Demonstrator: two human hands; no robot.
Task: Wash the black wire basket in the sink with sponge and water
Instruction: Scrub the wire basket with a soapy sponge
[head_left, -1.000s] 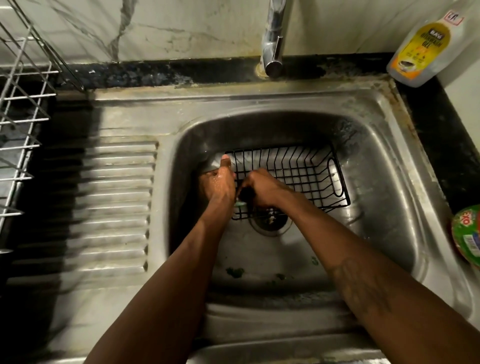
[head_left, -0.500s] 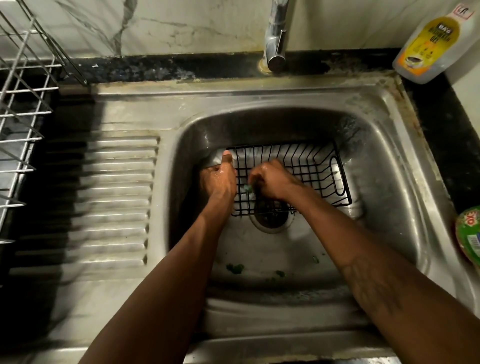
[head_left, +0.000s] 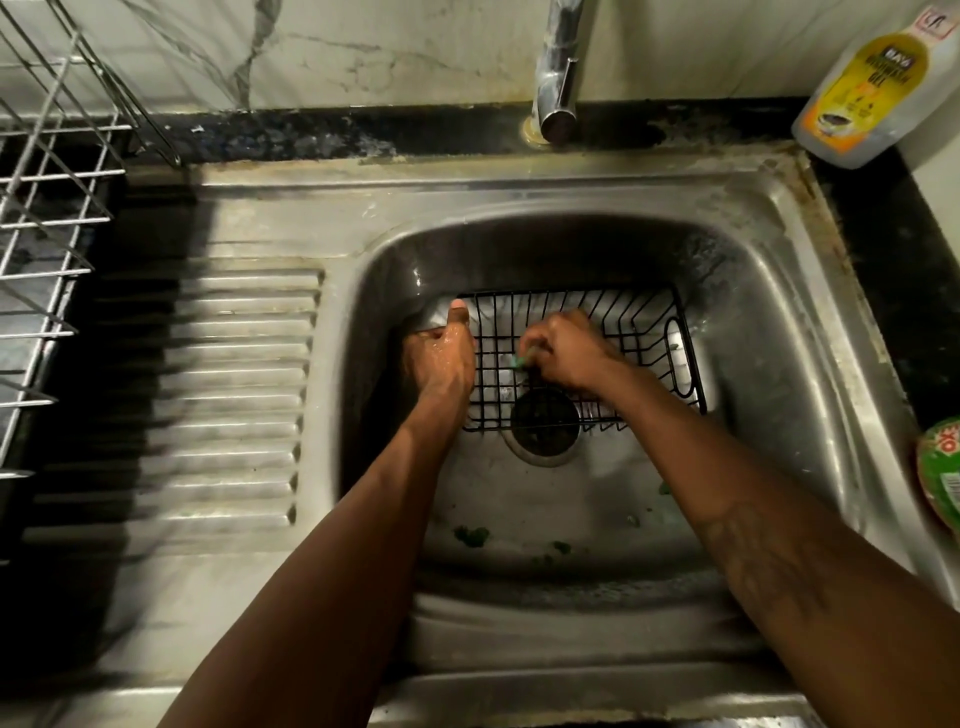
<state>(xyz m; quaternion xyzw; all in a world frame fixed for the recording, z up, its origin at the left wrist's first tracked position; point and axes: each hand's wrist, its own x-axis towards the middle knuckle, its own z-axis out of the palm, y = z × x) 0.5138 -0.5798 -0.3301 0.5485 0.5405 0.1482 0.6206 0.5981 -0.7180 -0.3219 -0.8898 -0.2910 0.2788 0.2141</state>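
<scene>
— Where is the black wire basket (head_left: 613, 332) being kept?

— It is being held down in the bowl of the stainless steel sink (head_left: 779, 364), under both hands. Its near edge is lying over the round drain (head_left: 544, 423), just below the right wrist.

— How is the left hand (head_left: 441, 358) being used?

— The basket's left rim is being gripped by it, with the thumb being pointed up along the far corner. The fingers are being hidden behind the wet, shiny back of the hand.

— And the right hand (head_left: 566, 353)?

— A small green sponge (head_left: 521, 359) is being pinched in its curled fingers, with only a sliver showing. It is being pressed against the wires inside the basket, just right of the left hand.

— What is being shown around the hands?

— Beyond them, a chrome tap (head_left: 558, 78) is being seen over the sink's back edge. Far beyond the right hand, a clear plastic bottle with a yellow label (head_left: 862, 88) is resting on the black counter. Well right of that hand, a round green container (head_left: 940, 467) is being cut off by the edge. Left of the left hand a ribbed steel drainboard (head_left: 234, 389) is lying, and past it a silver wire rack (head_left: 47, 208). Nearer than the hands, small green scraps (head_left: 471, 535) are lying on the sink floor.
</scene>
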